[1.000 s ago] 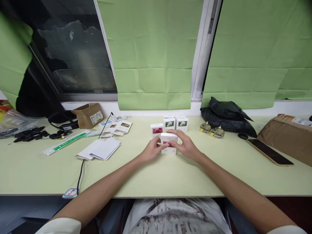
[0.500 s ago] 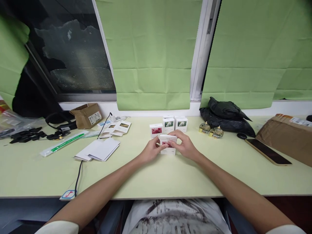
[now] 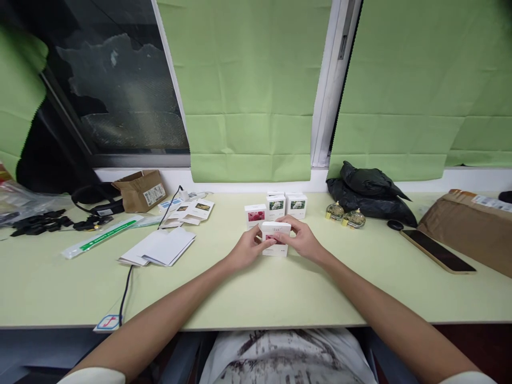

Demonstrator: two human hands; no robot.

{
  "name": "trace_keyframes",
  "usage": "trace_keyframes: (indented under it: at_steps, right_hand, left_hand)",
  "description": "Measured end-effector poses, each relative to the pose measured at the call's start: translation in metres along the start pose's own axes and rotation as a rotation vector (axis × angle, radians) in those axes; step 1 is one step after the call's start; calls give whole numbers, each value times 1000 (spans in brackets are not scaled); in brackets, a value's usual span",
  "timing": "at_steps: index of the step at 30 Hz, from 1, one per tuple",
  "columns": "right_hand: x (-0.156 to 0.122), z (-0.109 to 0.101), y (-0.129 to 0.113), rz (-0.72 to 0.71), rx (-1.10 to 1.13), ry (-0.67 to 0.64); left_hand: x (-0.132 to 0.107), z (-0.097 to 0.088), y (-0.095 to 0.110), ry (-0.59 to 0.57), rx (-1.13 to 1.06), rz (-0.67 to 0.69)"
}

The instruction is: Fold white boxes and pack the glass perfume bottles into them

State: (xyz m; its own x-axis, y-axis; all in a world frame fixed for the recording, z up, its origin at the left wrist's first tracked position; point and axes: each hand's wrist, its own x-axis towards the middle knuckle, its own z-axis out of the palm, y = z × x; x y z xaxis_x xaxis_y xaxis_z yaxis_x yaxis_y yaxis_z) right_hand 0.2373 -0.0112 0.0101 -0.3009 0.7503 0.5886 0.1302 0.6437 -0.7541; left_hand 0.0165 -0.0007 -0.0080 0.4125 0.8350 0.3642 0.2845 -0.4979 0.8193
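A small white carton [image 3: 275, 250] with a red flower picture stands upright on the table between both hands. My left hand [image 3: 245, 248] grips its left side, thumb across the front. From the right, my right hand [image 3: 304, 240] holds it too, with the thumb on the picture and the fingers behind the top, partly hidden. Just behind stands another carton with a red picture [image 3: 255, 215]. Beside that are cartons with white flower pictures, one at the middle [image 3: 276, 207] and one at the right [image 3: 296, 205].
Flat white cartons [image 3: 168, 246] lie on the left, with printed ones [image 3: 200, 209] behind them. A black cable [image 3: 127, 290] runs to the front edge. At right are two gold-and-glass bottles [image 3: 353, 218], a black bag [image 3: 370, 194], a phone [image 3: 438, 250] and a brown parcel [image 3: 468, 229].
The carton's top looks flatter and more closed than before. Both hands stay around it in nearly the same place; the whole view has shifted slightly.
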Motion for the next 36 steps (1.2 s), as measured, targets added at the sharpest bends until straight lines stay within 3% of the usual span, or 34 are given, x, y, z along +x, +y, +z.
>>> trace_keyframes:
  at_steps: [6,8,13,19,24,30,36]
  right_hand:
    - [-12,6,-10,-225,-257,254]
    - [-14,6,-12,-284,-316,284]
    - [-20,3,-13,-380,-414,260]
    - [-25,1,-9,-386,-478,257]
    - [-24,0,-9,-413,-485,238]
    - [-24,0,-11,-462,-491,225]
    - [-22,-1,-15,-377,-429,202]
  left_hand:
    - [-6,-5,9,51,194,71]
    - [-8,-6,11,59,234,85]
    - [-9,-6,12,47,243,76]
    - [-8,-8,13,47,174,111]
    - [-8,-10,8,127,168,219]
    - [-6,-12,2,209,242,442]
    - [-5,-11,3,229,253,474]
